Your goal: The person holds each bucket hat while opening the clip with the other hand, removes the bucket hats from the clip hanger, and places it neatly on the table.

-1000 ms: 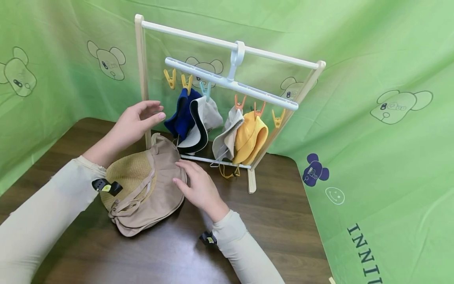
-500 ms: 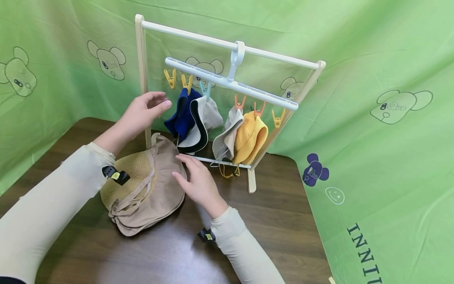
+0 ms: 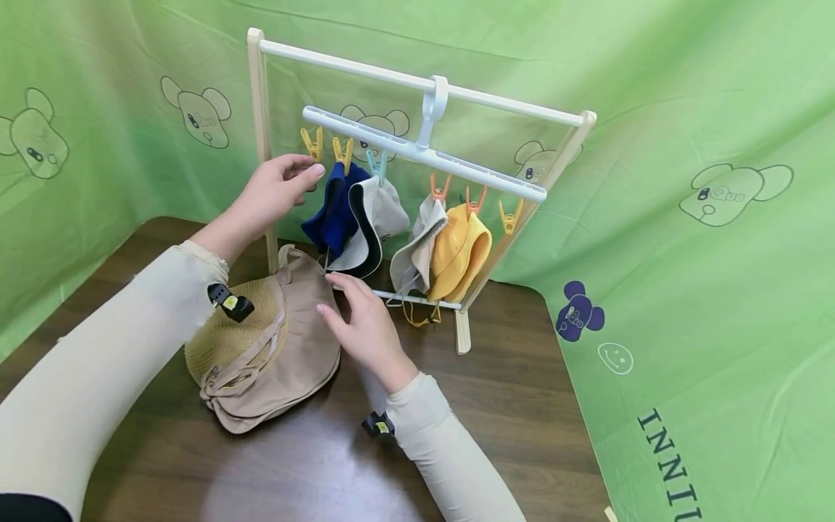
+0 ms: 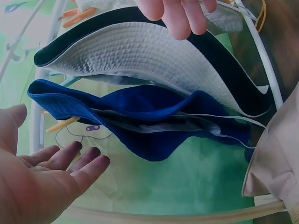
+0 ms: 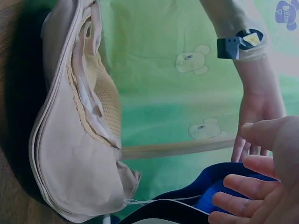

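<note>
Hanging blue hat (image 3: 335,216), left hand (image 3: 275,190) near, right hand (image 3: 370,328) lower

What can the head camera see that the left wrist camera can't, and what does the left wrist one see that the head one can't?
Only the head view shows the yellow hat, the smiley face on the curtain and the pale sleeves.
Only the left wrist view shows the palm side of the left hand and clear rows of stitching on the dark-edged pale hat.
Both show the blue hat, that pale hat, some of the right hand and some of the tan hat.
</note>
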Available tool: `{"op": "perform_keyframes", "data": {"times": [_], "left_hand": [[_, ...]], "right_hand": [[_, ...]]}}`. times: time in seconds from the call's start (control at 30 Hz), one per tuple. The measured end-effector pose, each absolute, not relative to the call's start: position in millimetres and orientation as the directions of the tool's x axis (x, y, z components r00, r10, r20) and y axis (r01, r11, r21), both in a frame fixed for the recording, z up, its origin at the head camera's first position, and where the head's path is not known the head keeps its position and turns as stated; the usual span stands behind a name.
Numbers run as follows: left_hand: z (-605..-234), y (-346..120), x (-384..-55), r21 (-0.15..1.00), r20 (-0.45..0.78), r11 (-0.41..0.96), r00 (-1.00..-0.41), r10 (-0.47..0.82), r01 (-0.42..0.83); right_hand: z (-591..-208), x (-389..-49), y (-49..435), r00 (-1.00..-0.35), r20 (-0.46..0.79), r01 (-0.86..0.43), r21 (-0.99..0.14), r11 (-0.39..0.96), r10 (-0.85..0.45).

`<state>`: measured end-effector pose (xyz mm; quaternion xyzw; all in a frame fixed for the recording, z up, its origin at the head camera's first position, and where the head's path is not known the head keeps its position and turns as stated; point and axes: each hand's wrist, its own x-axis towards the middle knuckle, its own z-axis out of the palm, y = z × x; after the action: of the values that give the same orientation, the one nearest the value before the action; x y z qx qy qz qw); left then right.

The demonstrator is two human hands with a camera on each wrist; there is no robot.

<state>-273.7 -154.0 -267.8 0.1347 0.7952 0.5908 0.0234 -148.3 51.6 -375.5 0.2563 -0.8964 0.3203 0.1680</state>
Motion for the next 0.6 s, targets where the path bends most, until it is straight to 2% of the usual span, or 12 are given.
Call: {"op": "perform_keyframes", "data": {"times": [0.6], "left_hand": [[-252, -132, -296, 0.930, 0.099, 0.331, -0.975, 0.199, 0.162]], "right_hand": [[-365, -157, 45, -0.851, 0.428, -0.505, -0.507, 0.698, -0.305]]}}
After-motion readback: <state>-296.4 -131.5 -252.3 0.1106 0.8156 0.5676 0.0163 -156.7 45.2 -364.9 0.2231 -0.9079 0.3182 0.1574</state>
